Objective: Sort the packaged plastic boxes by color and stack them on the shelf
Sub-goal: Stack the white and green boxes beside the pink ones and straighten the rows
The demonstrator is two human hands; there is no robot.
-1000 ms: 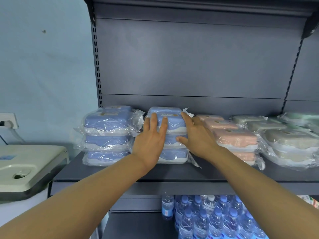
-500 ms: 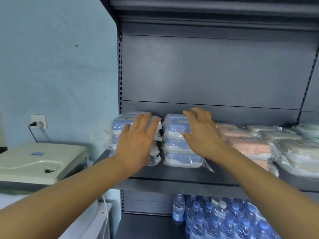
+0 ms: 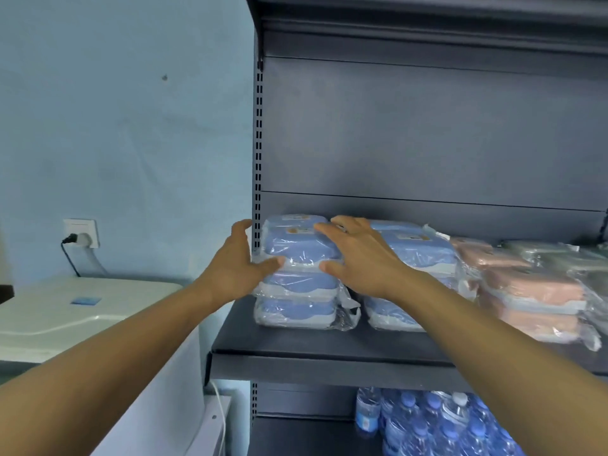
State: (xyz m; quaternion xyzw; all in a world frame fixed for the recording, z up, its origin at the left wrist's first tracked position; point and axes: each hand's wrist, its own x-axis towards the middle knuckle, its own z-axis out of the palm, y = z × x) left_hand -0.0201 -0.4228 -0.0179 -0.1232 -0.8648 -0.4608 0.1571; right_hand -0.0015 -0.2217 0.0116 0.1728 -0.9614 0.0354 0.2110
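1. The left stack of blue packaged boxes (image 3: 297, 274) stands three high at the far-left end of the shelf (image 3: 329, 348), hard by the slotted upright (image 3: 258, 153).
2. Left hand (image 3: 235, 268): fingers straight and spread, thumb touching the stack's left front; nothing gripped.
3. Right hand (image 3: 358, 258): fingers extended over the top box's right side, thumb at its front edge; pressing, not curled around it.
4. Key relation: the stack lies between both palms, long axis left-right; both hands equally near.
5. A second blue stack (image 3: 414, 255) sits just right, pink boxes (image 3: 533, 287) beyond.
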